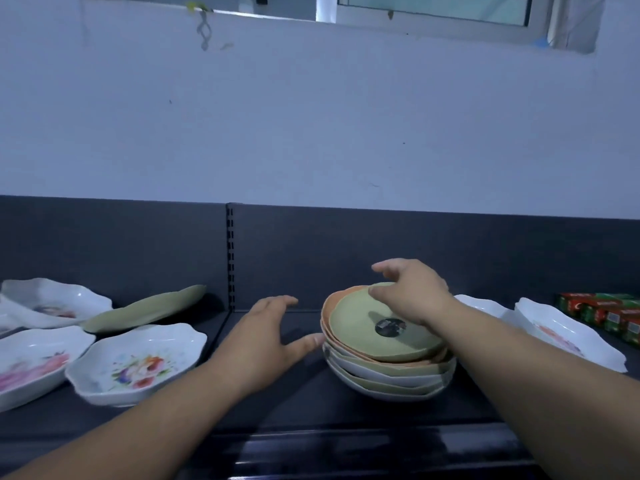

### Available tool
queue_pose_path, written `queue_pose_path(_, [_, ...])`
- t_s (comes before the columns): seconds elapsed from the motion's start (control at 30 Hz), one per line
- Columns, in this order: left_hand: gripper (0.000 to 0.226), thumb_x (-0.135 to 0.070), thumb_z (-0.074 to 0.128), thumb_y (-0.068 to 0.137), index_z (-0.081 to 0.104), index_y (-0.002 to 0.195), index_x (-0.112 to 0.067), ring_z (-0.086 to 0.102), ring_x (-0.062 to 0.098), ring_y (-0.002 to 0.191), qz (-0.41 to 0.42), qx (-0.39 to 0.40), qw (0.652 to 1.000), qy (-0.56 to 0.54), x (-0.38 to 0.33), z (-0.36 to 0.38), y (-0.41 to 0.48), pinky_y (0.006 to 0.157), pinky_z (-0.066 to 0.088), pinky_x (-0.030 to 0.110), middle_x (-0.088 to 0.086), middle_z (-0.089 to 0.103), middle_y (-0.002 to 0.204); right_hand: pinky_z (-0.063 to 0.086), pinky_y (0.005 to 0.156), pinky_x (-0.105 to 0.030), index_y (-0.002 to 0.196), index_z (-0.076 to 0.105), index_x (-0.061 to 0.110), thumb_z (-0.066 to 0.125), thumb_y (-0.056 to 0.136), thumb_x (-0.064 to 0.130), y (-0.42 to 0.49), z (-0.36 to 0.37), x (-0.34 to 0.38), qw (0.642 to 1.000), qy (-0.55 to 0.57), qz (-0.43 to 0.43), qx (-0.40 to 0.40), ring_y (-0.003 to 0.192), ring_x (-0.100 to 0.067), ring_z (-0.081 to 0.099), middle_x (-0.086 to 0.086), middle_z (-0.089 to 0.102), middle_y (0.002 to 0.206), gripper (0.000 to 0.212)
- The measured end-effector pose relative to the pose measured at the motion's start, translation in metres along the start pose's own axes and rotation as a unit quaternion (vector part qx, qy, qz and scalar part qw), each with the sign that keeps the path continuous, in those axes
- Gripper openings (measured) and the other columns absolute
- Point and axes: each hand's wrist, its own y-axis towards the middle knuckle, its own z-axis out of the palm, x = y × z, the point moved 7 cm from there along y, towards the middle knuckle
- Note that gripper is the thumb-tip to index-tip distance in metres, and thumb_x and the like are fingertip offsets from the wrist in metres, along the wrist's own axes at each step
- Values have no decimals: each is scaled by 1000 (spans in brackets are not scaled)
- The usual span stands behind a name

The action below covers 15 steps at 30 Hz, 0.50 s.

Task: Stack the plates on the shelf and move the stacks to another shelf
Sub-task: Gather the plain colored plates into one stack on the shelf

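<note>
A stack of several plates (384, 368), green, white and orange, stands on the dark shelf (298, 403) right of centre. The top plate (360, 323) is green with a dark sticker and lies tilted. My right hand (412, 292) rests over its far right rim with fingers spread. My left hand (266, 334) hovers just left of the stack, fingers straight, thumb tip touching the stack's left edge. Loose white flowered plates lie left (138, 365) and right (568, 334).
More flowered dishes (52, 299) (34, 362) and a green leaf-shaped plate (145, 308) sit on the left shelf section. Red and green boxes (609, 313) stand at far right. A dark back panel with a slotted upright (230, 258) rises behind.
</note>
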Motion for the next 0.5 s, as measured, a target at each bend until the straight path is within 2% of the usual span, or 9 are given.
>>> queue_pose_path(0.07, [76, -65, 59, 75, 36, 139, -32, 37, 6, 132, -12, -5, 1000, -7, 19, -14, -2, 107, 32, 22, -12, 36, 146, 28, 115, -49, 131, 56, 39, 65, 85, 41, 2, 13, 23, 1000, -20, -19, 9, 128, -19, 51, 12, 58, 134, 47])
queue_pose_path(0.13, [75, -64, 59, 75, 36, 139, -32, 38, 6, 131, -23, -8, 1000, -9, 38, -28, -3, 106, 33, 21, -12, 37, 144, 35, 111, -42, 131, 58, 35, 68, 84, 39, 4, 29, 46, 999, -6, -42, 23, 127, -18, 52, 9, 57, 137, 48])
queue_pose_path(0.2, [75, -63, 60, 75, 37, 138, -31, 40, 5, 129, -28, -17, 999, -7, 57, -46, -3, 103, 34, 20, -12, 39, 143, 41, 103, -30, 131, 58, 32, 69, 85, 35, 6, 48, 71, 997, 18, -56, 42, 124, -15, 54, 8, 56, 137, 48])
queue_pose_path(0.3, [72, -61, 61, 77, 38, 138, -30, 43, 5, 126, -37, -33, 999, 4, 88, -75, -3, 97, 33, 17, -11, 41, 141, 47, 93, -27, 129, 61, 30, 72, 83, 31, 10, 77, 107, 993, 58, -79, 68, 117, -13, 57, 6, 58, 134, 47])
queue_pose_path(0.4, [70, -60, 60, 78, 39, 137, -30, 44, 8, 126, -58, -47, 997, 36, 124, -106, -1, 97, 32, 19, -9, 42, 141, 41, 83, -20, 130, 59, 31, 73, 84, 32, 12, 108, 144, 988, 71, -97, 99, 113, -10, 56, 7, 56, 134, 48])
queue_pose_path(0.5, [70, -59, 59, 80, 37, 139, -30, 42, 11, 129, -82, -44, 994, 57, 159, -134, 2, 100, 34, 23, -7, 40, 144, 38, 87, -18, 130, 60, 31, 73, 83, 33, 17, 136, 174, 986, 75, -103, 109, 117, -10, 55, 7, 57, 134, 48])
